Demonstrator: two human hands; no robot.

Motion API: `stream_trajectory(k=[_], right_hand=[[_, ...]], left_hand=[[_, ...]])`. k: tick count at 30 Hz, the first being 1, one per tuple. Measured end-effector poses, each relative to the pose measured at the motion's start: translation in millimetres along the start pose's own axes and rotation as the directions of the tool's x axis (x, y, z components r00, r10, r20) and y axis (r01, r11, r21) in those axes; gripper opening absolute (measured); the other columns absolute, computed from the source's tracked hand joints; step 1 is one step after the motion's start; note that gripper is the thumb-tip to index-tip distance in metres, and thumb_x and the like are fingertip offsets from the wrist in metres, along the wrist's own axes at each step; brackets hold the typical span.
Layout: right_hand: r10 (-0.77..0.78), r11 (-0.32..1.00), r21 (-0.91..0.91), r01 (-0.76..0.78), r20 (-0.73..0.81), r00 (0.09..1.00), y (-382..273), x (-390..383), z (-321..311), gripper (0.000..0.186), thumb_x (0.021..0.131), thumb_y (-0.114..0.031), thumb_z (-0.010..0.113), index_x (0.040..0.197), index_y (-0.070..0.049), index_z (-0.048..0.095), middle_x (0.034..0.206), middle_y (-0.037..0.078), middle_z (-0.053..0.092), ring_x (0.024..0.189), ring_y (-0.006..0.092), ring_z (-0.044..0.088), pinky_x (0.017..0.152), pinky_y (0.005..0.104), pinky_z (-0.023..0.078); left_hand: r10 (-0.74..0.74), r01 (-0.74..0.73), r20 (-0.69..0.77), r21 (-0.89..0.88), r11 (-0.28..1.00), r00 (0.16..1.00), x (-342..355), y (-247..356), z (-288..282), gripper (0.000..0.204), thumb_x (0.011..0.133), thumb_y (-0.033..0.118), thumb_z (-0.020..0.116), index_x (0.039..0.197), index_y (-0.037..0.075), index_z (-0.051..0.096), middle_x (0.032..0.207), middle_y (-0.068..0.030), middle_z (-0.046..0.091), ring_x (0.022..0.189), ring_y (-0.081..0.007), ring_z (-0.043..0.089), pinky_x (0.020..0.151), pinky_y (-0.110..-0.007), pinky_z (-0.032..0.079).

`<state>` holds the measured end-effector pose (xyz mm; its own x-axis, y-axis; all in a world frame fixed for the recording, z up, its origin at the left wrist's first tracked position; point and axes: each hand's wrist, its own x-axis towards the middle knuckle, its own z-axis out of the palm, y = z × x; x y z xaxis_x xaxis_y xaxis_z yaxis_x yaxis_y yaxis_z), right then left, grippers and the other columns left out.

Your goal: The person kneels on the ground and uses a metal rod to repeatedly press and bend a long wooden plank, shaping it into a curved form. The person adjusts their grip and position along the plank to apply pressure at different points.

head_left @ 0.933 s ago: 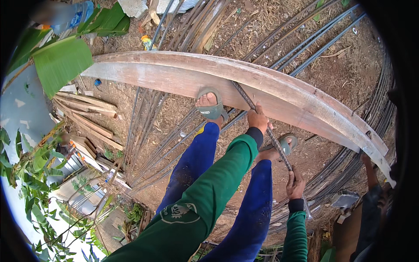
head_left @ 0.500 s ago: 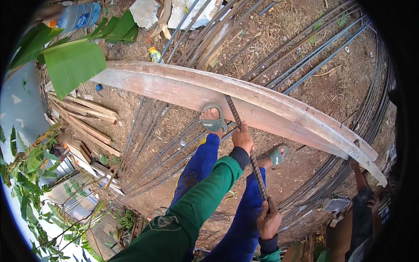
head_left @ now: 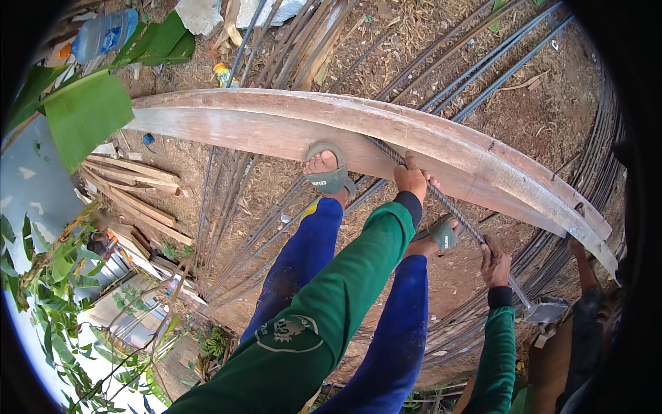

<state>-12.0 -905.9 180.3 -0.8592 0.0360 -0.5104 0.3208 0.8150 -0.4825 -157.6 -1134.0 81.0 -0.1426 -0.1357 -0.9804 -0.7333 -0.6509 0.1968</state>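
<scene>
The left hand (head_left: 412,178) is closed around the ribbed steel bar (head_left: 452,210) near its upper end, where the bar crosses the long wooden plank (head_left: 262,124). The right hand (head_left: 495,261) is closed around the same bar lower down, close to the lower right of the head view. The bar runs diagonally between the two grips, from the plank's face down toward a flat grey piece (head_left: 545,310) past the right hand. The left foot in a grey sandal (head_left: 329,172) presses on the plank just left of the left hand. More steel rods (head_left: 227,207) lie on the dirt beneath
</scene>
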Motion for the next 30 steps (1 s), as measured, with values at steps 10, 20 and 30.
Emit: stream_trajectory(k=[10, 20, 30], right_hand=[[0.484, 0.838, 0.131, -0.530, 0.271, 0.832, -253, -147, -89, 0.028, 0.097, -0.017, 0.056, 0.111, 0.005, 0.066, 0.065, 0.024, 0.059, 0.052, 0.0360, 0.058, 0.048, 0.0411, 0.042], [0.547, 0.826, 0.011, -0.563, 0.225, 0.806, -294, -87, -72, 0.027, 0.096, -0.021, 0.058, 0.108, 0.001, 0.069, 0.076, 0.024, 0.066, 0.067, 0.0409, 0.066, 0.057, 0.0458, 0.049], [0.410, 0.835, 0.353, -0.423, 0.114, 0.905, -169, -93, 44, 0.032, 0.096, -0.023, 0.060, 0.115, 0.002, 0.067, 0.088, 0.028, 0.069, 0.080, 0.0383, 0.070, 0.070, 0.0419, 0.054]], left_hand=[[0.012, 0.052, -0.203, 0.304, 0.951, 0.979, -121, 36, -78, 0.036, 0.100, 0.043, 0.050, 0.090, 0.009, 0.042, 0.059, -0.0014, 0.035, 0.042, -0.0148, 0.038, 0.037, -0.034, 0.036], [-0.041, 0.058, -0.079, 0.231, 0.971, 0.996, -80, 88, -81, 0.040, 0.101, 0.044, 0.048, 0.083, 0.009, 0.040, 0.060, -0.0009, 0.034, 0.043, -0.0164, 0.037, 0.039, -0.037, 0.036], [0.063, -0.062, 0.004, 0.236, 0.970, 0.998, -16, 55, -84, 0.041, 0.102, 0.046, 0.046, 0.084, 0.010, 0.036, 0.056, -0.0042, 0.038, 0.041, -0.0193, 0.042, 0.037, -0.040, 0.041]])
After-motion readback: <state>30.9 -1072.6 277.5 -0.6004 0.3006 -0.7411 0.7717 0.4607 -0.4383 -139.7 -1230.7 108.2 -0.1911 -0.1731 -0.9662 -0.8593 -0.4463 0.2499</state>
